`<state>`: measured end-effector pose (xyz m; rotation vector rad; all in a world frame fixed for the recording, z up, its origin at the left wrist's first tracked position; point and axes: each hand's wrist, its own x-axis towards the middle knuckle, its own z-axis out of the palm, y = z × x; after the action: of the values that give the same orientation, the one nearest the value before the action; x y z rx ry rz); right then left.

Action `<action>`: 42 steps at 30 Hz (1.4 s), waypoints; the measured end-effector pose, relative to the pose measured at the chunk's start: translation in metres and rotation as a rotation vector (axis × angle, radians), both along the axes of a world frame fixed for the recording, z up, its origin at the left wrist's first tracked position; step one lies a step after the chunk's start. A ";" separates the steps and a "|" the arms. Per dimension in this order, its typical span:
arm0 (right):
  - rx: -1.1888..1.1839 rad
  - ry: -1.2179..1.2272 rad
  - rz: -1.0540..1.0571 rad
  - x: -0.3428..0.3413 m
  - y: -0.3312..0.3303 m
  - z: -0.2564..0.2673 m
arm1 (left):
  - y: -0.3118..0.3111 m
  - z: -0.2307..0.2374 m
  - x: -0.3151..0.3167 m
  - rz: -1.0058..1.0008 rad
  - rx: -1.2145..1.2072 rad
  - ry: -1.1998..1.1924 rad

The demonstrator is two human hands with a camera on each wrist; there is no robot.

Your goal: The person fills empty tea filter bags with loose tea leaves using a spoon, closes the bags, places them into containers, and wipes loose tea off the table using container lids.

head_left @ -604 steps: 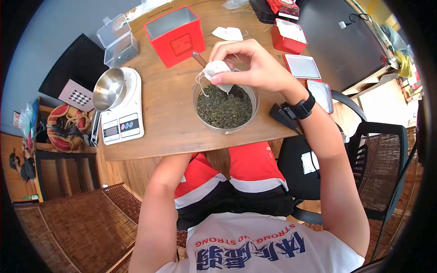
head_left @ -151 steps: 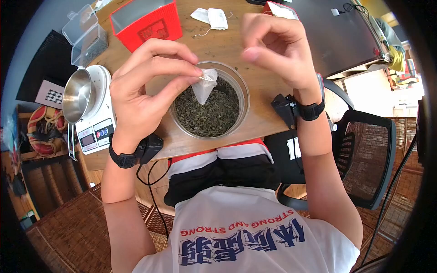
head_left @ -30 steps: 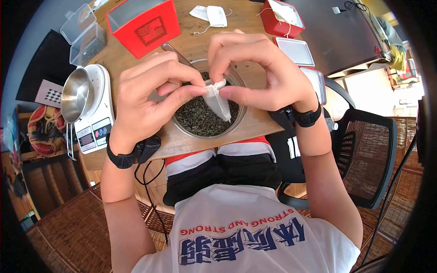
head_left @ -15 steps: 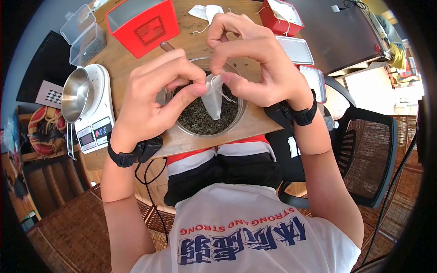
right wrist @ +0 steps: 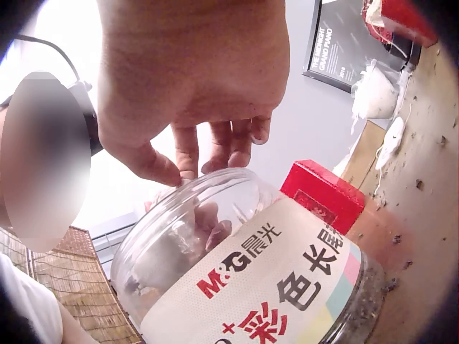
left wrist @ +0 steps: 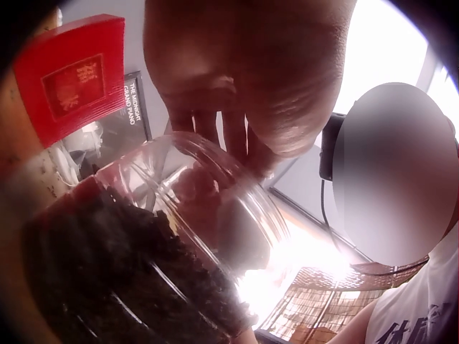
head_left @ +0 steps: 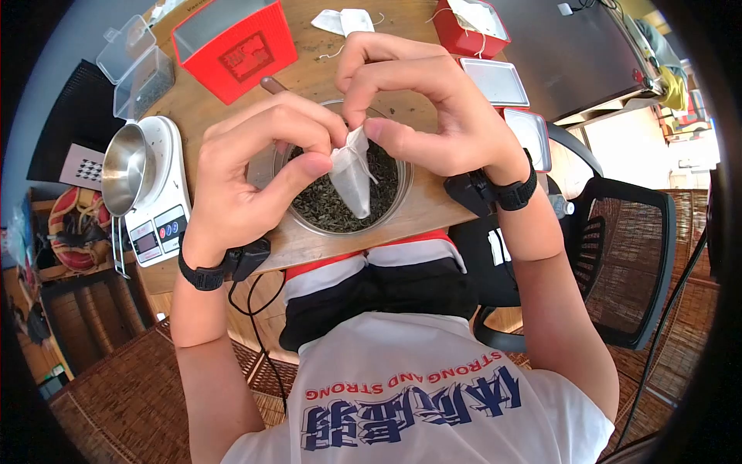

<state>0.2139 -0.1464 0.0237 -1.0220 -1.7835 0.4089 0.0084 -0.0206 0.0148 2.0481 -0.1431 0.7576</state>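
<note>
A white drawstring tea bag hangs tip down above a clear round tub of dark dried tea leaves. My left hand pinches the bag's gathered mouth between thumb and index finger. On the other side, my right hand pinches the top of the bag, and a loose string trails below its thumb. In both wrist views the tub's clear wall stands in front of the fingertips. A brown handle sticks out at the tub's far side, its lower end hidden by my left hand.
A steel pan sits on a white kitchen scale at left, near a lidded clear box. Behind the tub are an open red box and flat white bags. A smaller red box and trays stand right.
Twenty seconds ago only my right hand held a bag; five seconds ago my left hand held it alone. Now both pinch its mouth, and over the last half second the bag has tilted and shifted left.
</note>
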 end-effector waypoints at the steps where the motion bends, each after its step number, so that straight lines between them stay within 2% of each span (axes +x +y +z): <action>1: -0.012 0.021 0.015 0.000 0.000 -0.001 | -0.001 -0.001 0.000 0.005 -0.018 0.004; 6: -0.024 -0.013 0.005 0.004 -0.003 0.002 | -0.001 -0.003 0.005 -0.010 -0.020 -0.033; 14: -0.047 0.070 0.114 0.002 0.000 0.000 | 0.000 0.004 0.002 0.123 0.097 0.030; 21: -0.039 -0.017 0.081 -0.003 -0.004 0.003 | 0.003 0.002 -0.001 0.074 0.169 0.026; 27: -0.060 -0.061 0.013 -0.006 -0.005 -0.003 | 0.001 -0.001 -0.002 0.125 0.044 0.006; 29: -0.091 -0.054 -0.001 -0.006 -0.006 -0.003 | 0.002 -0.004 0.001 0.157 0.029 -0.087; 31: -0.163 0.050 0.042 -0.005 -0.007 0.000 | 0.005 -0.006 0.000 0.168 0.035 -0.093; 33: -0.132 0.056 0.028 -0.003 -0.005 0.001 | 0.003 -0.005 -0.001 0.181 0.047 -0.102; 35: -0.101 0.061 0.011 -0.001 -0.007 0.002 | -0.007 -0.003 -0.001 0.241 -0.230 -0.038; 38: -0.137 0.114 -0.065 0.000 -0.009 0.003 | -0.011 -0.001 0.000 0.202 -0.322 -0.042; 42: 0.022 0.139 -0.155 0.001 -0.007 0.001 | -0.012 0.001 -0.003 0.162 -0.377 0.031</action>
<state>0.2150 -0.1536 0.0246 -1.0813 -1.5701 0.3546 0.0050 -0.0327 0.0158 1.7239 0.1745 0.7855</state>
